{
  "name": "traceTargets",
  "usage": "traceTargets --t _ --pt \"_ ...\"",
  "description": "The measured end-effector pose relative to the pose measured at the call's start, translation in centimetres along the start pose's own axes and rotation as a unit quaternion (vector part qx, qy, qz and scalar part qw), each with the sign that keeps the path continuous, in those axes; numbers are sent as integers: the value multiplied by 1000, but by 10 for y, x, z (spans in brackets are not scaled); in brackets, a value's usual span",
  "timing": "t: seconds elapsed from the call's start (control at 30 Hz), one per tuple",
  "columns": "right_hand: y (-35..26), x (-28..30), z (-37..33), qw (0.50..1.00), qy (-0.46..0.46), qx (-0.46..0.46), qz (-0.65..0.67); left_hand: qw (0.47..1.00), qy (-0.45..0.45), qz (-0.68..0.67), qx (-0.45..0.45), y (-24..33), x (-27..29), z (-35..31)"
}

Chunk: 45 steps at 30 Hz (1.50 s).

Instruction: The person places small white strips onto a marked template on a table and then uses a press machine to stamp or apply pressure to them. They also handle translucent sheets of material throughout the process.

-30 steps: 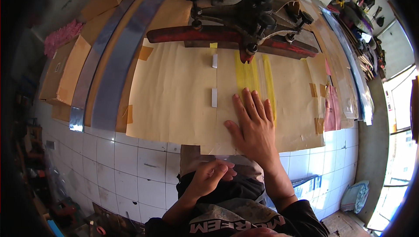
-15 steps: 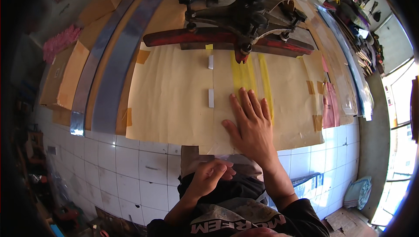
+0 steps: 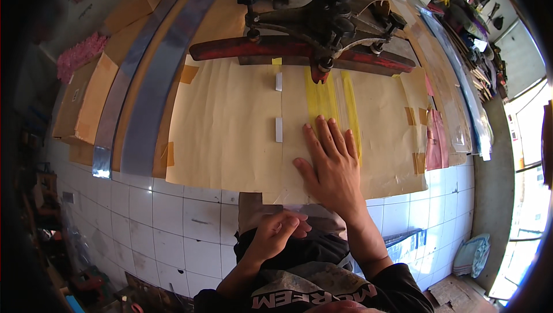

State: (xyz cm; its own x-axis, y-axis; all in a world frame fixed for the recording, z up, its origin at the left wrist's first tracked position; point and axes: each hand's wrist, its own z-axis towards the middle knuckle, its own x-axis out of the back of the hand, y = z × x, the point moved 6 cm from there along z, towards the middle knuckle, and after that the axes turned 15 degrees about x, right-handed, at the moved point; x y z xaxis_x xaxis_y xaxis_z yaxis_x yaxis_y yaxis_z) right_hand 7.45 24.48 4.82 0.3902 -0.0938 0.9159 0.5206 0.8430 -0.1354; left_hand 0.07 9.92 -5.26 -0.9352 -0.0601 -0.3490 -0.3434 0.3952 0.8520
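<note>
Only the viewpoint has shifted slightly since the earlier frame; yellow strips [image 3: 320,94] lie partly under the right hand [image 3: 334,166].
Right hand spread flat, gripping nothing; left hand [image 3: 280,232] curled, contents cannot be told. Strips rest on tan paper [image 3: 224,129], near the red bar [image 3: 253,48]. A sideways slip could skew them.
</note>
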Motion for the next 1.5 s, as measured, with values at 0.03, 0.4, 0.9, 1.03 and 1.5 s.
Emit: traceTargets --t 0.03,0.4,0.9,1.03,1.5 --pt "0 0 0 1000 1 0 0 1000 0 -2 1 0 0 0" --pt "0 1 1 1000 9 -2 5 1000 2 -17 10 2 1 -1" --pt "2 2 0 1000 9 -10 7 999 36 -2 10 -1 2 -1" --pt "3 1 0 1000 15 -6 7 999 45 1 5 -2 2 1" --pt "13 21 -10 985 95 12 141 1000 18 5 3 -7 0 13"
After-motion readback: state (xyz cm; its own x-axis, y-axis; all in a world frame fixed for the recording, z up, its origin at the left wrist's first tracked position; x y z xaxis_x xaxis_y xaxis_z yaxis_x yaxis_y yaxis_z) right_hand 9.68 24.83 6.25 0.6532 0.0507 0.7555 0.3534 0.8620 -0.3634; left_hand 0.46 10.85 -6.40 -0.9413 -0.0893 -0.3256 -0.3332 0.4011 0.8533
